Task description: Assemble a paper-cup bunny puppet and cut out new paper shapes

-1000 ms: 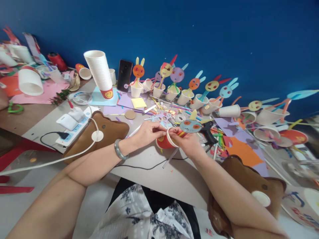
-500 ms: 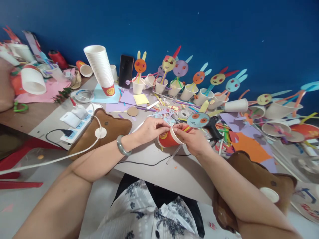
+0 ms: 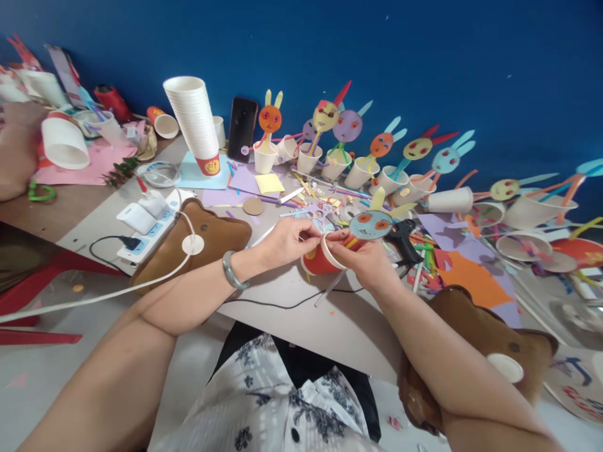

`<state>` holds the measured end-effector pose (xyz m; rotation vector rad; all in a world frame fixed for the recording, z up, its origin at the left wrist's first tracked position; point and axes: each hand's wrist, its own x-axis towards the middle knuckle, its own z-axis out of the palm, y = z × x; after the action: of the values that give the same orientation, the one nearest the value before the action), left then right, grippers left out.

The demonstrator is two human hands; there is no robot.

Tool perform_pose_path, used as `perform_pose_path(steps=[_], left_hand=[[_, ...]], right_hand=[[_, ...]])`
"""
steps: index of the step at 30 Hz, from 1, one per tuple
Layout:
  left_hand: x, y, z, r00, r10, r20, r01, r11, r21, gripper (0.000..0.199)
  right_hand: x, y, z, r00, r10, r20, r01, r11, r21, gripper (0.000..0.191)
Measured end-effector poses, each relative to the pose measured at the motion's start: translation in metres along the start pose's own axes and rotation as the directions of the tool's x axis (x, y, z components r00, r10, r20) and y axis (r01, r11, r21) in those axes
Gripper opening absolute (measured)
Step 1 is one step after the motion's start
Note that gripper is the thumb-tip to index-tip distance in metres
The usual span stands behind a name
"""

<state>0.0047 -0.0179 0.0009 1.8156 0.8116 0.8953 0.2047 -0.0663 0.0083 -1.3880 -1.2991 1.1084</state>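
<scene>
A red paper cup (image 3: pixel 325 263) lies tilted between my hands, its white rim facing right. My left hand (image 3: pixel 294 240) is closed, with thumb and fingers pinched near the cup's side and rim. My right hand (image 3: pixel 360 257) is closed around the rim, fingers partly inside the cup. Out of the cup's mouth, past my right fingers, sticks a blue paper rabbit face (image 3: pixel 370 225) with orange eyes and yellow ears. Yellow and red strips behind it run into the cup. My fingertips hide whatever else they may pinch.
A black glue gun (image 3: pixel 405 243) lies right of my hands. Rabbit puppets in cups line the blue wall. A tall cup stack (image 3: pixel 191 116), a phone (image 3: pixel 242 129) and a power strip (image 3: pixel 153 229) stand left. Brown cushions (image 3: pixel 480 351) lie under my arms. Another person's hand (image 3: pixel 19 147) is far left.
The view has shifted slightly. The rabbit face has tipped a little, with both yellow ears now showing. Both hands stay at the cup's rim.
</scene>
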Motion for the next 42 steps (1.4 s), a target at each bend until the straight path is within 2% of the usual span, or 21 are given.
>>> perform_pose_path(steps=[3,6,11,17,21,25,31,37,42], left_hand=[[0.001,0.001,-0.002,0.999,-0.038,0.026,0.038,0.999,0.005,0.007],[0.003,0.002,-0.004,0.996,-0.073,0.055,0.072,0.997,0.025,0.008],[0.005,0.004,-0.006,0.989,-0.082,0.123,0.081,0.997,0.015,0.009],[0.003,0.005,-0.008,0.991,-0.076,0.110,0.074,0.997,0.024,0.008],[0.004,0.005,-0.012,0.988,-0.109,0.109,0.106,0.994,0.029,0.009],[0.007,0.004,-0.016,0.976,-0.153,0.154,0.168,0.982,-0.090,0.012],[0.011,0.005,-0.019,0.950,-0.271,0.154,0.307,0.896,-0.322,0.018],[0.011,0.013,-0.022,0.936,-0.337,0.101,0.351,0.899,-0.263,0.023],[0.012,0.012,-0.025,0.938,-0.330,0.108,0.347,0.909,-0.233,0.025]], right_hand=[[0.000,-0.003,-0.003,0.999,-0.034,-0.014,0.033,0.999,-0.036,0.028],[-0.001,-0.005,-0.003,0.998,-0.062,0.029,0.062,0.998,-0.025,0.026],[-0.003,-0.007,0.000,0.998,-0.044,0.051,0.046,0.999,-0.026,0.025],[-0.003,-0.004,-0.003,0.998,-0.035,0.053,0.039,0.996,-0.075,0.035],[0.000,0.000,-0.012,0.996,-0.086,-0.005,0.084,0.984,-0.159,0.038],[0.005,0.003,-0.019,0.985,-0.158,-0.062,0.146,0.976,-0.163,0.033],[0.010,0.005,-0.020,0.990,-0.135,-0.031,0.129,0.982,-0.138,0.027],[0.009,0.004,-0.017,0.994,-0.103,-0.026,0.099,0.986,-0.131,0.026],[0.008,-0.001,-0.016,0.994,-0.113,0.000,0.112,0.980,-0.164,0.026]])
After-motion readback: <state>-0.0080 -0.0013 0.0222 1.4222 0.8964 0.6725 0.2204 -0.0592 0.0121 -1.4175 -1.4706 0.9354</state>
